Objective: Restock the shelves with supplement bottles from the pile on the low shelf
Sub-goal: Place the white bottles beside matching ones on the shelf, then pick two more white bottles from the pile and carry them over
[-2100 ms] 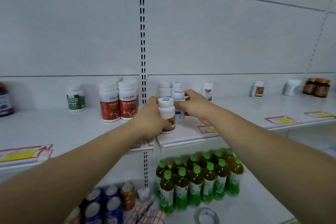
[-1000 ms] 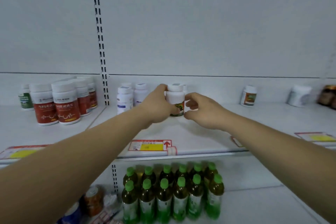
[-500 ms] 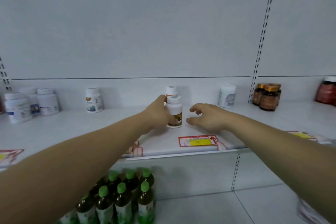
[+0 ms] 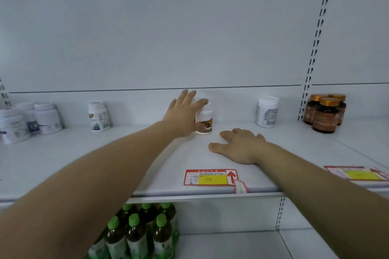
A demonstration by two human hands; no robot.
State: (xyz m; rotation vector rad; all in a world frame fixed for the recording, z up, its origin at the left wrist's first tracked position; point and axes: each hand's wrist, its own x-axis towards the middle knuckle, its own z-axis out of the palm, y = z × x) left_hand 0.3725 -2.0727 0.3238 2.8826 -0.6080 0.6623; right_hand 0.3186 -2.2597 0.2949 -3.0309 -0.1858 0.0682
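Note:
A white supplement bottle (image 4: 205, 120) with a red and green label stands upright at the middle back of the white shelf (image 4: 117, 153). My left hand (image 4: 183, 114) reaches over its left side with fingers spread and straight, fingertips on the cap and thumb against the label. A second bottle behind it is mostly hidden by that hand. My right hand (image 4: 237, 146) lies flat, palm down, on the shelf in front and to the right of the bottle, holding nothing.
Along the shelf's back stand a white bottle (image 4: 99, 116) to the left, several white bottles (image 4: 29, 120) at far left, a white jar (image 4: 267, 111) to the right and brown bottles (image 4: 326, 112) beyond it. Price tags (image 4: 211, 177) lie at the front edge. Green-capped drink bottles (image 4: 139, 233) stand below.
My left hand has opened from its grip on the bottle, which now stands further back on the shelf. My right hand has dropped flat onto the shelf. The view has shifted to the right.

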